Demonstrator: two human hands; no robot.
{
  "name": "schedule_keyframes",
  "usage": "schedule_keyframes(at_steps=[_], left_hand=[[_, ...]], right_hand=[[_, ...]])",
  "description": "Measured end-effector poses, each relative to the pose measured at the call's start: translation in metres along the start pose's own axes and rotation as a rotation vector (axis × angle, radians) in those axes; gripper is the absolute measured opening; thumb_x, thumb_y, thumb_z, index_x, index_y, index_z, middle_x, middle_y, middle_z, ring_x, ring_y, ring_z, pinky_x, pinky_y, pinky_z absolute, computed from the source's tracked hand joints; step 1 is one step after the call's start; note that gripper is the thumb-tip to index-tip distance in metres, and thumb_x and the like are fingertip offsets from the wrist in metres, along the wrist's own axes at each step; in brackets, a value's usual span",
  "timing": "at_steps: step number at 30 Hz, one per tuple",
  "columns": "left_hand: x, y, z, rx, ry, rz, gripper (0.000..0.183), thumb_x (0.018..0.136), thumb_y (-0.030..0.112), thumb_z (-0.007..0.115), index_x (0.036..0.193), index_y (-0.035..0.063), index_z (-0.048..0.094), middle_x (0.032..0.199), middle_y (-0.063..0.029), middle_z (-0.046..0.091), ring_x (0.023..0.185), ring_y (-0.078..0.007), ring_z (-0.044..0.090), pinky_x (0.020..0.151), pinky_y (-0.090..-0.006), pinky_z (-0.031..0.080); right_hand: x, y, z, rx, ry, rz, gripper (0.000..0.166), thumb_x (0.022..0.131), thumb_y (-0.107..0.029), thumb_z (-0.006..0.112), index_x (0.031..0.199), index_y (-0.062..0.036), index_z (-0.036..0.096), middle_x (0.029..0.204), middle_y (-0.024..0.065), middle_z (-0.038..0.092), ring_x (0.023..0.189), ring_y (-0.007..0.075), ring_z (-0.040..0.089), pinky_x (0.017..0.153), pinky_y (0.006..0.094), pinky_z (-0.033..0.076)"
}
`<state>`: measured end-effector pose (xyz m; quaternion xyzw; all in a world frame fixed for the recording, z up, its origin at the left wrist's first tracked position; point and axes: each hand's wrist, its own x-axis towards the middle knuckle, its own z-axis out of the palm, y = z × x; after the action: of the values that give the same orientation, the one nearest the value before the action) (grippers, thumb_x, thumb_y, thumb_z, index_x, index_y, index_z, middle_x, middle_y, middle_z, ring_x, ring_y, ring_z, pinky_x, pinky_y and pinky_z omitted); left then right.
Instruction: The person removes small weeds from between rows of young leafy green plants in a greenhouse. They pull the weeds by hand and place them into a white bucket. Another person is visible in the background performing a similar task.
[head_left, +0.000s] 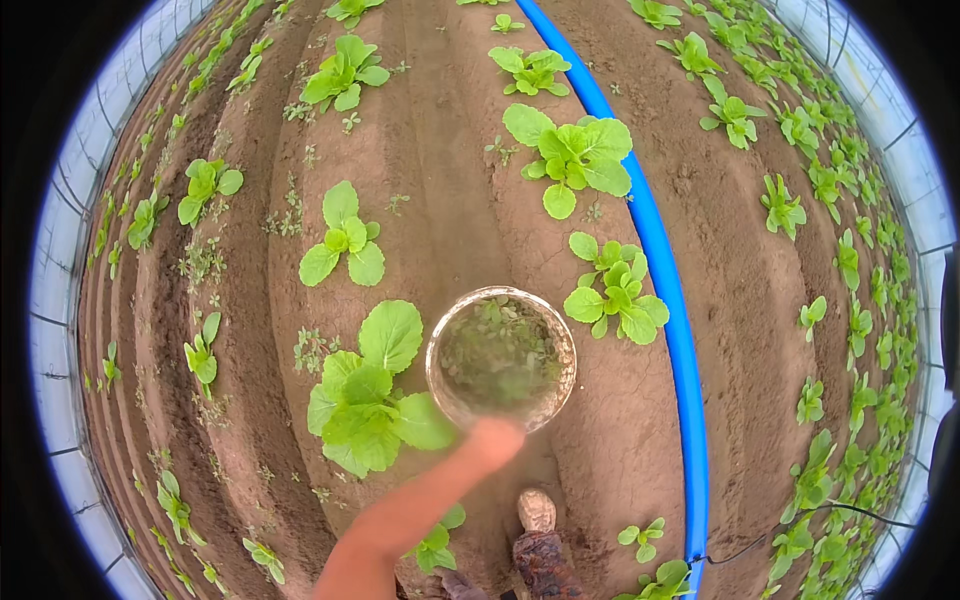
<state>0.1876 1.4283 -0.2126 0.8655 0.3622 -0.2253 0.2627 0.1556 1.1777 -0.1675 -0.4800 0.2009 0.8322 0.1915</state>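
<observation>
My left hand (498, 441) reaches in from the bottom left, closed at the near rim of a round bucket (568, 375). Its fingers are blurred and partly hidden from above. Inside the bucket lie small leafy green weeds (502, 337); the lower part of the contents looks hazy. The rim is pale and stained with soil. Just left of the bucket grows a large leafy green plant (371, 409), one leaf close to the bucket's side. A smaller leafy plant (619, 292) grows to its upper right. My right hand is out of view.
A blue hose (675, 315) runs lengthwise along the right-hand soil bed, with a thin black tube (739, 551) joined near the bottom. Leafy crop rows (855, 330) fill the right side. A muddy shoe (537, 510) stands in the furrow. Translucent greenhouse walls (56, 360) curve along both sides.
</observation>
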Motion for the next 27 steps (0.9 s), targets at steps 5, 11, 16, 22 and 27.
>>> schedule_keyframes(at_steps=[5, 11, 16, 22, 27], left_hand=[[0.003, -0.011, 0.012, -0.092, -0.116, -0.086, 0.022, 0.072, 0.017, 0.047, 0.089, 0.0043, 0.05, 0.093, -0.0085, 0.051, 0.089, -0.0221, 0.051, 0.073, -0.0361, 0.041], [-0.007, -0.008, -0.019, -0.439, 0.141, -0.131, 0.027, 0.074, 0.024, 0.049, 0.095, 0.006, 0.047, 0.094, -0.01, 0.049, 0.089, -0.027, 0.049, 0.077, -0.0371, 0.039], [0.004, -0.031, 0.001, -0.967, 0.811, -0.276, 0.017, 0.072, 0.004, 0.052, 0.088, 0.0032, 0.051, 0.088, -0.0093, 0.054, 0.076, -0.0205, 0.053, 0.07, -0.0265, 0.042], [-0.04, -0.029, -0.027, -1.762, 0.968, -0.374, 0.019, 0.063, -0.012, 0.045, 0.068, 0.0063, 0.041, 0.064, 0.0028, 0.04, 0.056, -0.0036, 0.035, 0.049, -0.0166, 0.031], [-0.148, -0.03, 0.001, -2.206, 1.007, -0.338, 0.021, 0.064, -0.013, 0.046, 0.075, 0.0053, 0.047, 0.066, 0.0015, 0.041, 0.052, -0.0047, 0.037, 0.043, -0.017, 0.031]], right_hand=[[0.004, 0.011, 0.002, -0.026, 0.001, 0.014, 0.034, 0.083, -0.021, 0.042, 0.113, -0.0049, 0.041, 0.087, -0.0019, 0.049, 0.076, 0.0075, 0.046, 0.07, 0.0177, 0.038], [0.009, 0.052, -0.023, 0.001, 0.057, 0.022, 0.033, 0.084, -0.02, 0.041, 0.114, -0.0056, 0.04, 0.085, -0.003, 0.049, 0.073, 0.0072, 0.045, 0.069, 0.017, 0.037], [-0.007, 0.043, -0.014, 0.081, 0.036, -0.003, 0.033, 0.083, -0.02, 0.042, 0.113, -0.0061, 0.041, 0.088, -0.0017, 0.051, 0.078, 0.0075, 0.047, 0.072, 0.0199, 0.039], [-0.011, 0.046, -0.008, 0.008, 0.178, -0.023, 0.033, 0.079, -0.017, 0.049, 0.11, -0.0067, 0.043, 0.094, 0.0053, 0.052, 0.084, 0.016, 0.052, 0.068, 0.0297, 0.045], [-0.015, 0.036, 0.004, 0.043, 0.188, -0.058, 0.032, 0.078, -0.016, 0.05, 0.107, -0.0053, 0.043, 0.098, 0.009, 0.051, 0.083, 0.0222, 0.052, 0.068, 0.033, 0.046]])
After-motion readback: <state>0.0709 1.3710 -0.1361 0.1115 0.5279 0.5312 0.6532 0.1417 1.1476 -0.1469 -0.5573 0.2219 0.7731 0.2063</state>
